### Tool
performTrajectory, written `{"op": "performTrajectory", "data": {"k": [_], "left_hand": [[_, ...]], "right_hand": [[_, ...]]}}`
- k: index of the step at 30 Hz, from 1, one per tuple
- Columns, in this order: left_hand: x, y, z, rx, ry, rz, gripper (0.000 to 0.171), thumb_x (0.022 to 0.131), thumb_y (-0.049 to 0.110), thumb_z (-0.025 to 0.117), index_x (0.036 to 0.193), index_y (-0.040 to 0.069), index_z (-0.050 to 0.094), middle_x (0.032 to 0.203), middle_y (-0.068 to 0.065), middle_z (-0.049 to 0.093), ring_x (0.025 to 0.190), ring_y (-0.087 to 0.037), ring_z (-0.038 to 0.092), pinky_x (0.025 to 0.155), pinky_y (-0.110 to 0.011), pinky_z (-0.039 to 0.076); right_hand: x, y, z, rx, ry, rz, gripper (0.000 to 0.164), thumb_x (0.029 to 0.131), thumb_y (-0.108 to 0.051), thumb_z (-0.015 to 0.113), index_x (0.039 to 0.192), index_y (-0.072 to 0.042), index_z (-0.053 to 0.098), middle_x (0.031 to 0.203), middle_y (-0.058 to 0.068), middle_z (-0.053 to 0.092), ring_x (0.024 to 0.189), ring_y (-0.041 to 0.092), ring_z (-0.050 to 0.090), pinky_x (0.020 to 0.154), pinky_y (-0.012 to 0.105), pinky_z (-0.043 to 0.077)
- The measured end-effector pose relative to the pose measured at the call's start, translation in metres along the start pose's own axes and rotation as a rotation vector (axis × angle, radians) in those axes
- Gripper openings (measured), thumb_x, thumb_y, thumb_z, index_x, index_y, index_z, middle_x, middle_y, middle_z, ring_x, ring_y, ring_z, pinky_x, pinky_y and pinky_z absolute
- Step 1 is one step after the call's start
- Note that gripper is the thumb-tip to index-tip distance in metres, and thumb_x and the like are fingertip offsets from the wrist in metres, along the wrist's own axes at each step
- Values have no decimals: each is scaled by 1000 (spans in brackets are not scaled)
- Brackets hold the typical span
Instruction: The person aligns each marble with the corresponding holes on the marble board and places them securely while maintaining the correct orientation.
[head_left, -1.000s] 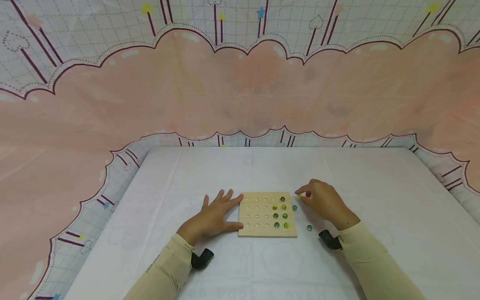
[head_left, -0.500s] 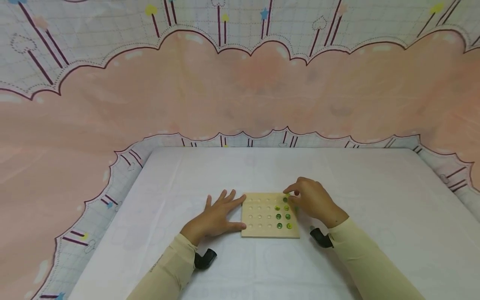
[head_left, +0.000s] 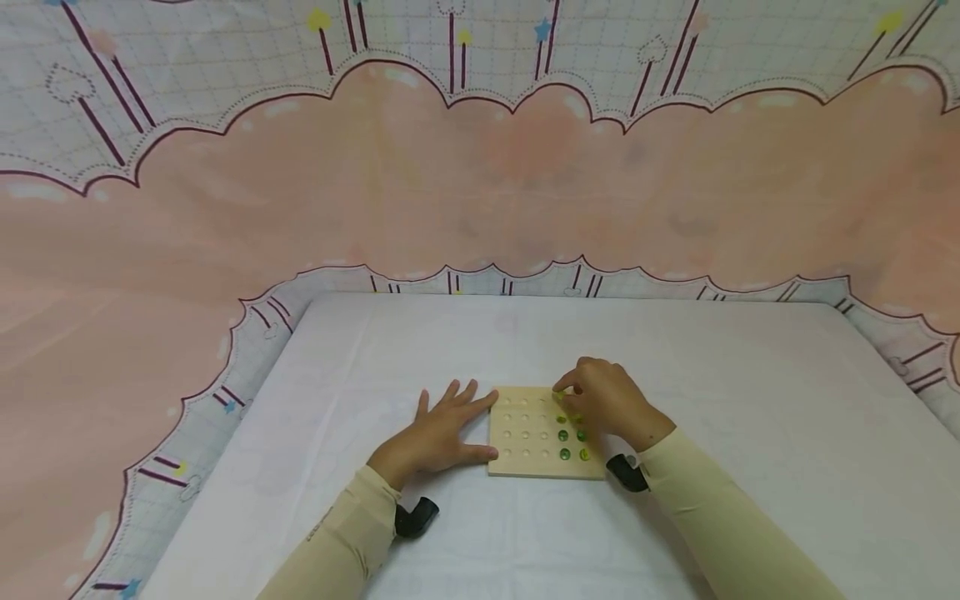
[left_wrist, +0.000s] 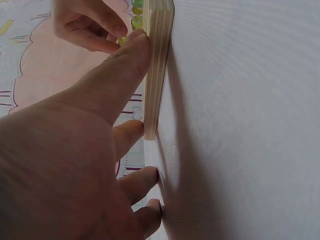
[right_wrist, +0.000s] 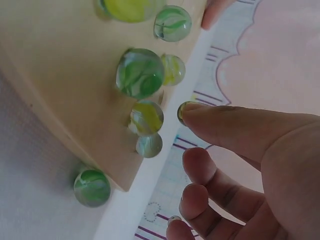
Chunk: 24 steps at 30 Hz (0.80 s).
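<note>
A light wooden board [head_left: 517, 467] with rows of shallow round dimples lies on the white cloth. My left hand [head_left: 431, 437] has its fingers spread, thumb and index fingertip touching the board's left edge; in the left wrist view the thumb [left_wrist: 135, 50] rests at the top of that edge. Over the far right part of the board, my right hand [head_left: 611, 404] pinches a yellow-green marble [head_left: 558, 395], mostly covered by the thumb in the right wrist view. Green marbles [right_wrist: 140, 72] and yellow ones [right_wrist: 146, 117] sit in the board's right-hand columns, some hidden by my right hand.
A loose green marble [right_wrist: 92, 187] lies on the cloth just off the board's right side. The white table [head_left: 712, 375] stretches out all round, with a patterned pink and white curtain [head_left: 480, 183] behind it.
My right hand has carried the pinched marble leftward, from beside the board to over its far row. My left hand has stayed at the left edge. The whole view has shifted slightly.
</note>
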<state>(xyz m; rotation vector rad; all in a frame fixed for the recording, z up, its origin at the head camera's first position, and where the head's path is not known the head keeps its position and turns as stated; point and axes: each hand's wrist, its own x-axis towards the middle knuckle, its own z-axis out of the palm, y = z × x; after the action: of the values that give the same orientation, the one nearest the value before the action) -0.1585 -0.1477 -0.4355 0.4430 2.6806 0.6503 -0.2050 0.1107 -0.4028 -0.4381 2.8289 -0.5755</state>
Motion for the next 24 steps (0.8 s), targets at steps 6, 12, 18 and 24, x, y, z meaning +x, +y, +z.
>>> {"op": "performTrajectory", "data": {"k": [6, 12, 18, 24], "left_hand": [[0, -1, 2, 1, 3, -1, 87, 83, 56, 74, 157, 34, 33, 168, -8, 20, 157, -32, 5, 120, -67, -5], [1, -1, 2, 7, -3, -7, 87, 83, 55, 74, 157, 34, 32, 168, -7, 18, 157, -32, 4, 120, -67, -6], [2, -1, 2, 6, -9, -11, 87, 83, 55, 74, 157, 34, 32, 168, -7, 18, 157, -32, 3, 120, -67, -7], [3, -2, 2, 7, -6, -10, 87, 84, 55, 74, 157, 35, 31, 168, -7, 18, 157, -32, 3, 121, -66, -7]], "right_hand": [[1, -2, 4, -30, -2, -19, 18, 90, -16, 75, 107, -15, 80, 83, 2, 59, 75, 18, 52, 65, 27, 44], [1, -1, 7, -41, -14, -23, 18, 90, -14, 74, 107, -14, 80, 81, 1, 58, 73, 17, 52, 65, 27, 43], [1, 0, 9, -47, 2, -44, 17, 90, -13, 75, 106, -12, 80, 79, 1, 57, 70, 16, 51, 64, 27, 42], [2, 0, 10, -52, 14, -54, 17, 89, -13, 75, 105, -11, 80, 78, 1, 57, 70, 15, 51, 63, 26, 42]]}}
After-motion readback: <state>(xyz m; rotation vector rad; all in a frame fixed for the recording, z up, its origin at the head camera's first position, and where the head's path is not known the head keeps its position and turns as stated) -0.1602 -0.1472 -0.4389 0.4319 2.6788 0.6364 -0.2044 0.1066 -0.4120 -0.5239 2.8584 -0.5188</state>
